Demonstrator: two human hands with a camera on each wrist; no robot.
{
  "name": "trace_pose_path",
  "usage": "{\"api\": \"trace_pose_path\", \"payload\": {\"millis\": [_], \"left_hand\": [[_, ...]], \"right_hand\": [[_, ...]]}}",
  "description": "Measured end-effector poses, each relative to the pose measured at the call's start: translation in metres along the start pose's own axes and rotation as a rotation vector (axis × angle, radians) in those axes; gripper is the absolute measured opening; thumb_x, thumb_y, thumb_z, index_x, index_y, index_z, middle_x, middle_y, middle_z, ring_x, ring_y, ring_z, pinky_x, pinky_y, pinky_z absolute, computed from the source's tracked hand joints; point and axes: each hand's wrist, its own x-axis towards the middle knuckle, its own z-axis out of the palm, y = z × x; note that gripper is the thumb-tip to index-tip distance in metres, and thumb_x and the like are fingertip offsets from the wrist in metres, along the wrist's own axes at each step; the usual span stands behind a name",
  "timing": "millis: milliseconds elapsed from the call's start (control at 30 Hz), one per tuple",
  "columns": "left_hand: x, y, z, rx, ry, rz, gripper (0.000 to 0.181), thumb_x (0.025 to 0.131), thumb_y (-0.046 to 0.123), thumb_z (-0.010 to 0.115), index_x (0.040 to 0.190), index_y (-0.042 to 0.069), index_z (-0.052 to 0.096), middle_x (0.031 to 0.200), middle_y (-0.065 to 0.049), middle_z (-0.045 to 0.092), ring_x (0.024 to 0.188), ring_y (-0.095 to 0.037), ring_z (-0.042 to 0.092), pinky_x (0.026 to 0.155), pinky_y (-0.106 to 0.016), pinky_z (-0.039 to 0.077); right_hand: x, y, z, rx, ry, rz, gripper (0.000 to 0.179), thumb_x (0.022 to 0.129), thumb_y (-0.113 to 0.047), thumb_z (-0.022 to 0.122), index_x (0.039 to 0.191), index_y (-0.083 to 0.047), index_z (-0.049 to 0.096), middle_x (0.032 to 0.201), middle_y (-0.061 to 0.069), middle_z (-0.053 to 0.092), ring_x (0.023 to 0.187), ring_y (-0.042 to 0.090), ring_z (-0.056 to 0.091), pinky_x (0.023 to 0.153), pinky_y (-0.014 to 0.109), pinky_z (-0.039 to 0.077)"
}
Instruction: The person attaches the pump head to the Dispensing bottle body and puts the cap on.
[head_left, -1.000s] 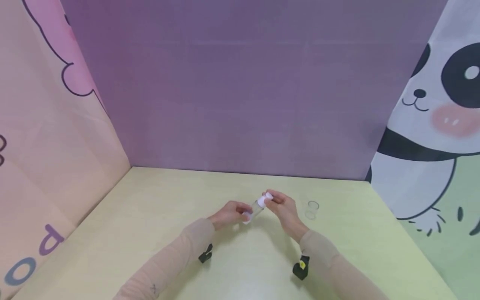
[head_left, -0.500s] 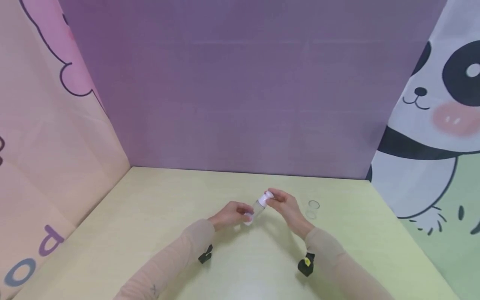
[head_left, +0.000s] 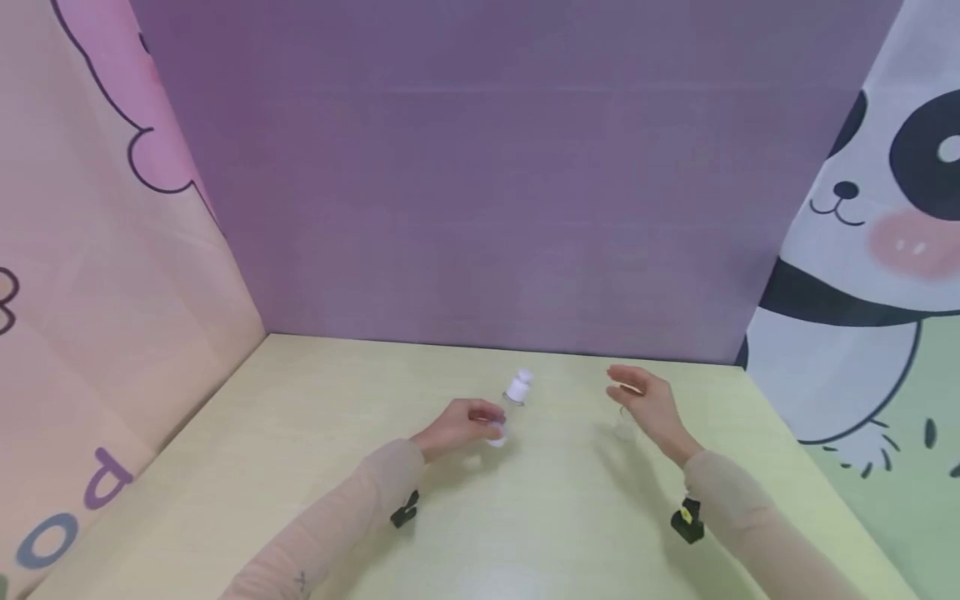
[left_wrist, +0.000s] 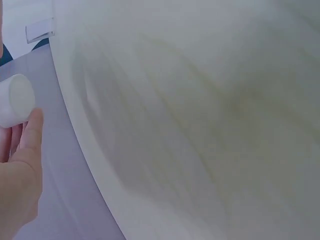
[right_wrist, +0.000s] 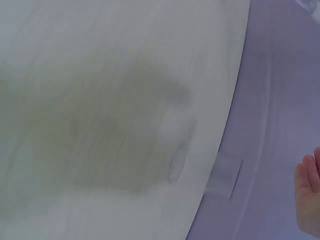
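Note:
My left hand (head_left: 459, 429) grips a small clear bottle with a white pump top (head_left: 518, 387) near its white base. The bottle is tilted, its pump top pointing up and away to the right. In the left wrist view the round white base (left_wrist: 22, 97) faces the camera, beside the thumb of the left hand (left_wrist: 22, 170). My right hand (head_left: 648, 408) is held over the table with fingers extended and nothing between them. Just below it stands a clear open-ended cap (head_left: 624, 428), partly hidden by the hand. The right wrist view shows this clear cap (right_wrist: 225, 175) apart from the fingers.
The pale yellow table (head_left: 345, 375) ends at a purple backdrop (head_left: 480, 183). Printed cloth walls flank it, with a panda (head_left: 832, 358) on the right. Dark wrist cameras hang under both sleeves.
My right hand has let go of the bottle's pump top and moved right, over the clear cap. The left hand keeps holding the bottle, which now leans more upright.

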Motion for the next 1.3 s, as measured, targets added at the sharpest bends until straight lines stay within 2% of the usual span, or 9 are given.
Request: {"api": "trace_pose_path", "payload": {"millis": [133, 267, 433, 567, 800, 1000, 1300], "left_hand": [[-0.002, 0.001, -0.001, -0.021, 0.016, -0.005, 0.041, 0.082, 0.019, 0.068, 0.118, 0.001, 0.057, 0.114, -0.007, 0.062, 0.105, -0.019, 0.058, 0.090, -0.033, 0.048], [-0.003, 0.002, 0.000, -0.045, 0.019, -0.008, 0.044, 0.081, 0.019, 0.070, 0.119, 0.001, 0.057, 0.116, -0.008, 0.062, 0.106, -0.020, 0.058, 0.091, -0.033, 0.047], [-0.004, 0.004, 0.001, -0.052, 0.034, -0.014, 0.044, 0.080, 0.018, 0.070, 0.119, 0.003, 0.057, 0.117, -0.008, 0.061, 0.109, -0.022, 0.056, 0.094, -0.037, 0.045], [-0.005, 0.004, 0.003, -0.044, 0.037, -0.015, 0.041, 0.080, 0.016, 0.071, 0.117, 0.004, 0.058, 0.115, -0.007, 0.061, 0.109, -0.023, 0.056, 0.094, -0.038, 0.045], [-0.005, 0.007, 0.003, -0.060, 0.053, -0.024, 0.035, 0.080, 0.015, 0.070, 0.113, 0.006, 0.060, 0.115, -0.008, 0.061, 0.109, -0.023, 0.056, 0.094, -0.037, 0.046], [-0.006, 0.006, 0.003, -0.063, 0.059, -0.043, 0.035, 0.079, 0.013, 0.071, 0.111, 0.006, 0.060, 0.114, -0.007, 0.061, 0.109, -0.024, 0.056, 0.094, -0.039, 0.045], [-0.007, 0.003, 0.002, -0.079, 0.068, -0.056, 0.033, 0.079, 0.011, 0.071, 0.110, 0.006, 0.060, 0.116, -0.008, 0.060, 0.112, -0.026, 0.054, 0.094, -0.038, 0.046]], "right_hand": [[0.001, 0.014, -0.016, -0.068, -0.016, -0.029, 0.042, 0.088, -0.010, 0.059, 0.126, 0.006, 0.048, 0.129, 0.024, 0.051, 0.120, 0.034, 0.047, 0.098, 0.033, 0.042], [0.002, 0.030, -0.025, -0.067, -0.072, 0.015, 0.053, 0.087, -0.011, 0.061, 0.132, 0.008, 0.039, 0.135, 0.026, 0.042, 0.125, 0.038, 0.040, 0.103, 0.044, 0.035], [0.002, 0.052, -0.031, -0.061, -0.166, 0.063, 0.071, 0.083, -0.020, 0.067, 0.136, 0.009, 0.030, 0.139, 0.030, 0.035, 0.128, 0.042, 0.034, 0.104, 0.049, 0.032], [-0.003, 0.065, -0.031, -0.118, -0.223, 0.100, 0.075, 0.082, -0.025, 0.069, 0.136, 0.009, 0.030, 0.137, 0.030, 0.037, 0.125, 0.044, 0.037, 0.102, 0.049, 0.035], [-0.009, 0.070, -0.025, -0.144, -0.209, 0.128, 0.071, 0.081, -0.025, 0.070, 0.133, 0.009, 0.036, 0.130, 0.029, 0.046, 0.121, 0.045, 0.041, 0.099, 0.049, 0.038], [-0.011, 0.071, -0.019, -0.162, -0.182, 0.139, 0.059, 0.084, -0.024, 0.066, 0.128, 0.008, 0.042, 0.125, 0.027, 0.051, 0.116, 0.041, 0.049, 0.095, 0.044, 0.044], [-0.010, 0.074, -0.015, -0.164, -0.156, 0.112, 0.049, 0.085, -0.021, 0.065, 0.122, 0.008, 0.048, 0.119, 0.027, 0.055, 0.110, 0.038, 0.053, 0.092, 0.043, 0.046]]}}
